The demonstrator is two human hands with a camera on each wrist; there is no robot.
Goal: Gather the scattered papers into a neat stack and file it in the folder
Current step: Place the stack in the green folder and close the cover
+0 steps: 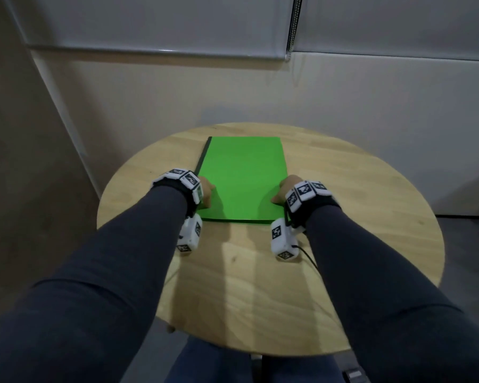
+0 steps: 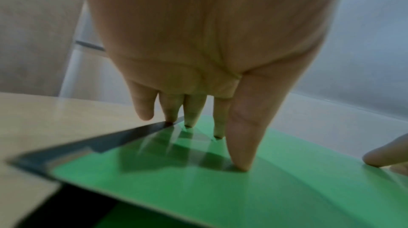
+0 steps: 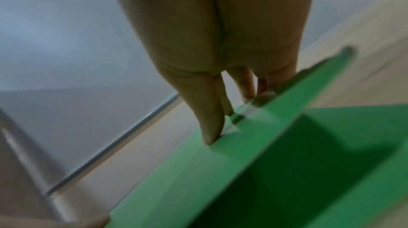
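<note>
A green folder [image 1: 244, 175] with a dark spine along its left side lies on the round wooden table [image 1: 357, 217]. My left hand [image 1: 206, 190] rests at its near left; in the left wrist view the straight fingers [image 2: 217, 118] and thumb press their tips on the cover [image 2: 264, 197] beside the spine. My right hand [image 1: 281, 189] is at the folder's right edge. In the right wrist view its thumb [image 3: 209, 127] lies on top of the cover [image 3: 187, 176] while other fingers pass behind the raised edge, pinching it. No loose papers show.
A pale wall and a lowered blind [image 1: 150, 23] stand close behind the table. Bare wood lies around the folder, widest to the right and at the near edge. A thin black cable [image 1: 307, 255] trails from my right wrist device.
</note>
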